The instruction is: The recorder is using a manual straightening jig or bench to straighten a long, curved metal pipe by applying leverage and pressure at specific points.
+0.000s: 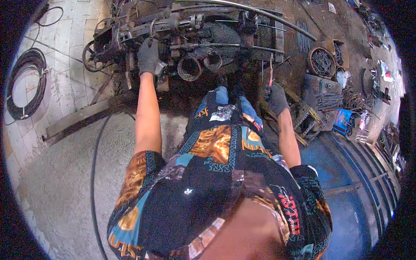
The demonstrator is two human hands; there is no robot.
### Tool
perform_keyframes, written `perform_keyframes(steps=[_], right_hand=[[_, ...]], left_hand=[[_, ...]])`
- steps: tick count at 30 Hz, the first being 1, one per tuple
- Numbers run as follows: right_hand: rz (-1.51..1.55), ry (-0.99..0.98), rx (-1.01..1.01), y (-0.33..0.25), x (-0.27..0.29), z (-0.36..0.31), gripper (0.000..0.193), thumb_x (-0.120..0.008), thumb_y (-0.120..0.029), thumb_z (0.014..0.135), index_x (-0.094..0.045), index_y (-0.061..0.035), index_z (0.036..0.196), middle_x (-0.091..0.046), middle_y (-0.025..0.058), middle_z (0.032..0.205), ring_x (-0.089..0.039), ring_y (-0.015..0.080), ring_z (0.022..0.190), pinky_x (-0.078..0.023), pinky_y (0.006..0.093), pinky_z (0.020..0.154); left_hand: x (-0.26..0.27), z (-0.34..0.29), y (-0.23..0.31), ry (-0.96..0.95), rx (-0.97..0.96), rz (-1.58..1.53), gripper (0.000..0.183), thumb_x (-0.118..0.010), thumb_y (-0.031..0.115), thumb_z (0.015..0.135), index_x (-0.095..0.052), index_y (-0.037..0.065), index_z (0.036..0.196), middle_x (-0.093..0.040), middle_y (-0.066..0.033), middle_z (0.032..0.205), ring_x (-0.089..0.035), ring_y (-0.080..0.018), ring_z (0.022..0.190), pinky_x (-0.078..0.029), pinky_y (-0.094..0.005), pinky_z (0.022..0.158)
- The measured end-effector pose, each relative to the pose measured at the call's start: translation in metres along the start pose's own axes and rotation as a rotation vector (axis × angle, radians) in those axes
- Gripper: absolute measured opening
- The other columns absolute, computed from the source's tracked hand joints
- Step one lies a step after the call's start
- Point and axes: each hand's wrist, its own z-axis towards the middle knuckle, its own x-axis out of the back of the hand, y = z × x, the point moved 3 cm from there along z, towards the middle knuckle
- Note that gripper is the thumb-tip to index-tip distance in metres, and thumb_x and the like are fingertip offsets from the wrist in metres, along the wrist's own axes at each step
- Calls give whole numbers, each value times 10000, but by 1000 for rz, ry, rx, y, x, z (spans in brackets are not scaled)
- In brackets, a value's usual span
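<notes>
Grey-gloved. Resting with the left hand (149,54) on the greasy machine (216,37), probably for steadiness, grip underneath impossible to tell; clasping with the closed right hand (276,99) a slim red-handled tool (271,73), pointing forward from it, apparently for ready use.

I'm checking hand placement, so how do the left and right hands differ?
The left hand is at the dark machine, while the right hand grips a slim reddish tool. The left hand reaches farther forward; the right hand is held farther back. Both wear dark gloves.
</notes>
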Motion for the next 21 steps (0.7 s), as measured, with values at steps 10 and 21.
perform_keyframes(steps=[10, 21], right_hand=[[-527, -297, 111, -5, -116, -30, 221, -577, -221, 997, -605, -23, 1092, -579, 19, 766, -584, 163, 676, -477, 347, 624], [-945, -222, 314, -35, -220, -26, 260, -611, -235, 946, -658, -27, 1095, -688, 196, 935, -688, 356, 874, -528, 431, 765]], left_hand=[[-34, 126, 65, -188, -415, 356, 466, -550, 520, 926, -728, 132, 1114, -713, -134, 1080, -649, -334, 1041, -463, -525, 946], [-12, 103, 79, -175, -356, 509, 669, -433, 636, 943, -726, 44, 1049, -685, -198, 1125, -603, -374, 1113, -418, -534, 995]])
